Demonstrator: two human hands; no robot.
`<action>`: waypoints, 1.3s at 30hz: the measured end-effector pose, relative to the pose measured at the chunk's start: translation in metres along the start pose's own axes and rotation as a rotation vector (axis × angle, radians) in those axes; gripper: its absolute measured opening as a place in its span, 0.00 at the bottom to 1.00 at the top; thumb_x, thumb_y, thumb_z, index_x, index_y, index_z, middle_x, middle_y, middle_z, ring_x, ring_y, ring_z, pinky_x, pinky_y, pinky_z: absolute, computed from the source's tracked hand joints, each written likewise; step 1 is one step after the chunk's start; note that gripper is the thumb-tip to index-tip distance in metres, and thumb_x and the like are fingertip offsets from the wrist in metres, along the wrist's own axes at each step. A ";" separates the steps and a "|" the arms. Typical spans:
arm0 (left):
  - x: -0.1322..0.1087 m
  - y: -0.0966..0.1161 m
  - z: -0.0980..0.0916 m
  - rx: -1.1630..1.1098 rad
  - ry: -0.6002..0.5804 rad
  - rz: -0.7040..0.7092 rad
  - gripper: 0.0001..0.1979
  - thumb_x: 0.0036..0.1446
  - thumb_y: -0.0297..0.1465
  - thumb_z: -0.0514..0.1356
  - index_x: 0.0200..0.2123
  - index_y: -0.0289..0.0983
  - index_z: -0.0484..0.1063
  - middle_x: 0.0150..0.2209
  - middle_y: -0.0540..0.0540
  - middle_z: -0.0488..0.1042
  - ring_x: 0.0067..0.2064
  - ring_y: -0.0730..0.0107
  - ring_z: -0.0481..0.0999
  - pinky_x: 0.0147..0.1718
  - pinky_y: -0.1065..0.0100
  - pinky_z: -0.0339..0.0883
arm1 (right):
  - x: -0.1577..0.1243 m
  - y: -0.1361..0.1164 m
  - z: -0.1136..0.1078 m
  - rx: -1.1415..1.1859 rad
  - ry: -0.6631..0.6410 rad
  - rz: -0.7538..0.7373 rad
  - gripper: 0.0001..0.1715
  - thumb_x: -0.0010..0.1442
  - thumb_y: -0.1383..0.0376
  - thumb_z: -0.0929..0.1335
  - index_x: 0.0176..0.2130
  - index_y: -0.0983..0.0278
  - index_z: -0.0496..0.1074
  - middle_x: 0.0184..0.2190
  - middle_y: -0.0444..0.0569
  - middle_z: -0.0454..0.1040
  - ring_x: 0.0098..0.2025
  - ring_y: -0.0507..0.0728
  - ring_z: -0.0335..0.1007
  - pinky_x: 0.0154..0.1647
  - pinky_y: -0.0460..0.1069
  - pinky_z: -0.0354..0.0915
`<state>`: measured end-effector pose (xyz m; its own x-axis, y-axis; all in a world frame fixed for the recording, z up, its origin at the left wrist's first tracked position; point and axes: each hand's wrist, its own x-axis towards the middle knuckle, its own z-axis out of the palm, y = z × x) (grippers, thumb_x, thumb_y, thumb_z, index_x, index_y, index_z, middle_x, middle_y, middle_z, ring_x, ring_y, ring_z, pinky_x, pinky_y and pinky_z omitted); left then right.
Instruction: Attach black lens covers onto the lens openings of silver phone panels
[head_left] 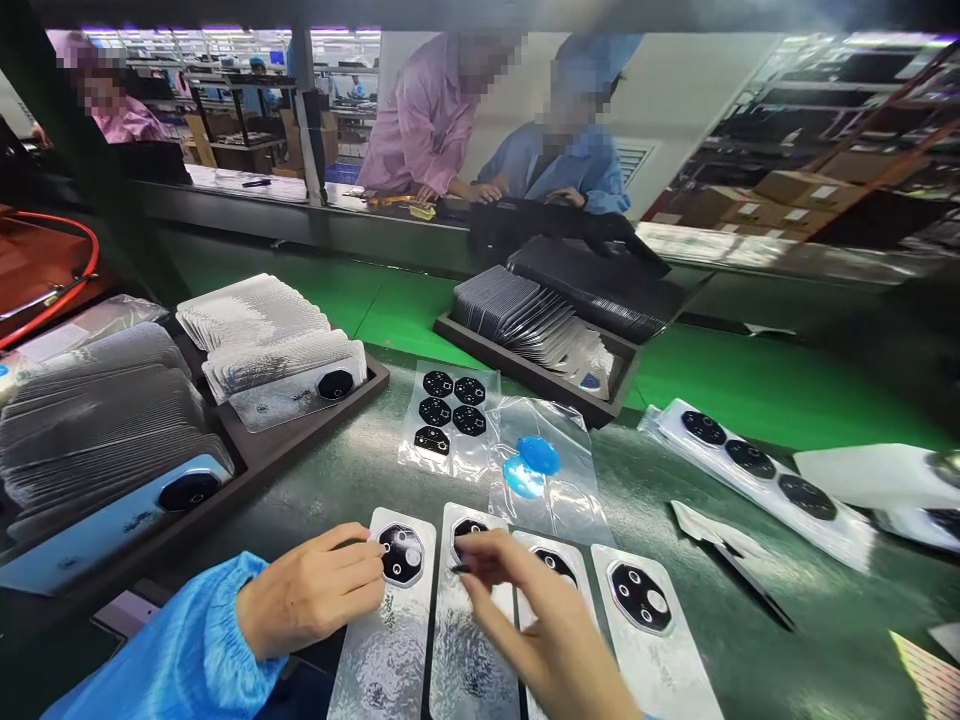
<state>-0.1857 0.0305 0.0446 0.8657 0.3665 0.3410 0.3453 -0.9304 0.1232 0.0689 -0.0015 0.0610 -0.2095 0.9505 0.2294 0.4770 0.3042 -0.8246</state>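
Observation:
Several silvery phone back covers lie in a row before me, each with a black camera panel. My left hand [319, 590] has its fingers bent around the upper left edge of the leftmost phone back cover [379, 640]. Over the second cover [457, 650], my right hand [536, 615] pinches a small black piece [459, 568] between thumb and fingertips, close to the camera panel [469, 530]. That hand partly hides the third cover [551, 550]. The rightmost cover [652, 640] lies untouched, a pale round spot on its camera panel.
A clear sheet of black camera-shaped pieces [435, 411] and a bag with blue discs [523, 477] lie ahead. Trays of covers stand left [277, 455] and ahead [517, 365]. Black tweezers [750, 588] and wrapped camera panels [750, 460] are right. Co-workers [555, 165] work across the bench.

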 end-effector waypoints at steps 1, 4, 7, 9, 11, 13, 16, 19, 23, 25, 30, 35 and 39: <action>0.000 0.000 0.000 0.009 0.000 0.006 0.13 0.67 0.20 0.47 0.35 0.34 0.69 0.34 0.44 0.76 0.45 0.67 0.76 0.53 0.59 0.70 | 0.007 -0.005 0.013 -0.020 -0.049 -0.053 0.08 0.63 0.69 0.63 0.41 0.60 0.69 0.32 0.46 0.74 0.31 0.54 0.72 0.31 0.47 0.71; 0.001 0.000 0.000 0.039 -0.012 0.026 0.12 0.66 0.19 0.49 0.34 0.33 0.69 0.33 0.45 0.75 0.41 0.68 0.76 0.52 0.59 0.70 | 0.023 -0.008 0.045 -0.134 -0.090 -0.148 0.10 0.65 0.73 0.60 0.38 0.61 0.67 0.35 0.49 0.71 0.34 0.55 0.70 0.32 0.48 0.70; 0.002 0.000 -0.001 0.039 -0.021 0.041 0.12 0.65 0.19 0.50 0.33 0.32 0.70 0.32 0.45 0.74 0.37 0.68 0.74 0.50 0.59 0.71 | 0.029 -0.002 0.059 -0.258 -0.063 -0.212 0.10 0.64 0.75 0.60 0.37 0.63 0.66 0.39 0.53 0.67 0.39 0.57 0.67 0.36 0.51 0.69; 0.003 0.000 -0.001 0.024 -0.017 0.046 0.12 0.65 0.19 0.49 0.33 0.32 0.70 0.32 0.45 0.73 0.37 0.68 0.74 0.48 0.60 0.71 | 0.029 0.001 0.061 -0.308 -0.042 -0.255 0.10 0.63 0.76 0.60 0.38 0.63 0.66 0.40 0.54 0.66 0.39 0.58 0.65 0.36 0.53 0.68; 0.003 0.000 0.000 0.014 -0.011 0.044 0.12 0.65 0.19 0.49 0.33 0.32 0.70 0.32 0.45 0.73 0.37 0.68 0.73 0.47 0.60 0.71 | 0.027 0.001 0.060 -0.328 -0.030 -0.277 0.11 0.63 0.77 0.60 0.39 0.64 0.66 0.40 0.54 0.66 0.40 0.58 0.64 0.37 0.54 0.67; 0.003 0.000 0.001 0.011 0.000 0.040 0.13 0.65 0.19 0.49 0.33 0.33 0.70 0.31 0.45 0.72 0.36 0.68 0.73 0.47 0.61 0.71 | 0.026 -0.001 0.060 -0.337 -0.035 -0.280 0.11 0.63 0.77 0.60 0.39 0.63 0.66 0.41 0.54 0.66 0.42 0.59 0.63 0.38 0.54 0.67; 0.003 0.000 0.002 0.016 0.019 0.031 0.13 0.66 0.19 0.49 0.32 0.33 0.70 0.30 0.46 0.72 0.35 0.68 0.73 0.44 0.61 0.72 | 0.026 0.000 0.063 -0.369 -0.049 -0.296 0.11 0.63 0.77 0.61 0.39 0.63 0.66 0.42 0.53 0.66 0.42 0.59 0.62 0.39 0.54 0.68; 0.004 0.000 0.002 0.019 0.021 0.029 0.13 0.66 0.19 0.49 0.31 0.33 0.70 0.30 0.45 0.72 0.36 0.68 0.73 0.44 0.62 0.72 | 0.028 0.002 0.067 -0.434 -0.047 -0.344 0.11 0.63 0.78 0.60 0.36 0.64 0.66 0.41 0.54 0.66 0.41 0.59 0.61 0.38 0.54 0.68; 0.004 0.000 0.002 0.019 0.014 0.031 0.12 0.65 0.19 0.50 0.32 0.32 0.70 0.32 0.44 0.73 0.39 0.67 0.74 0.48 0.61 0.72 | 0.028 0.001 0.068 -0.521 -0.081 -0.336 0.12 0.61 0.80 0.60 0.36 0.66 0.67 0.41 0.55 0.66 0.42 0.60 0.60 0.40 0.55 0.68; 0.004 0.000 0.003 0.016 0.018 0.025 0.11 0.65 0.19 0.51 0.32 0.32 0.70 0.31 0.45 0.72 0.38 0.68 0.73 0.46 0.62 0.72 | 0.027 0.000 0.067 -0.511 -0.080 -0.312 0.12 0.61 0.80 0.60 0.36 0.66 0.66 0.42 0.55 0.66 0.42 0.60 0.60 0.40 0.55 0.68; 0.004 0.001 0.003 0.017 0.039 0.019 0.11 0.64 0.19 0.52 0.31 0.31 0.70 0.30 0.46 0.71 0.36 0.68 0.72 0.43 0.63 0.73 | 0.027 -0.001 0.068 -0.490 -0.079 -0.314 0.12 0.59 0.82 0.61 0.36 0.67 0.66 0.42 0.56 0.64 0.43 0.61 0.61 0.40 0.55 0.67; 0.004 0.000 0.004 0.014 0.043 0.012 0.12 0.65 0.19 0.51 0.30 0.32 0.69 0.29 0.47 0.70 0.35 0.70 0.71 0.44 0.64 0.73 | 0.030 -0.002 0.065 -0.479 -0.108 -0.320 0.10 0.61 0.79 0.61 0.35 0.67 0.66 0.41 0.55 0.64 0.42 0.60 0.61 0.39 0.54 0.67; 0.003 0.000 0.003 0.015 0.026 0.015 0.12 0.65 0.19 0.50 0.31 0.32 0.69 0.29 0.47 0.70 0.36 0.69 0.72 0.45 0.63 0.73 | 0.031 -0.004 0.062 -0.477 -0.090 -0.315 0.10 0.62 0.78 0.61 0.36 0.66 0.66 0.41 0.56 0.65 0.42 0.60 0.62 0.40 0.54 0.66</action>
<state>-0.1816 0.0313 0.0425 0.8612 0.3517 0.3669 0.3379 -0.9355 0.1035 0.0073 0.0226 0.0391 -0.4656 0.8069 0.3634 0.7078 0.5861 -0.3943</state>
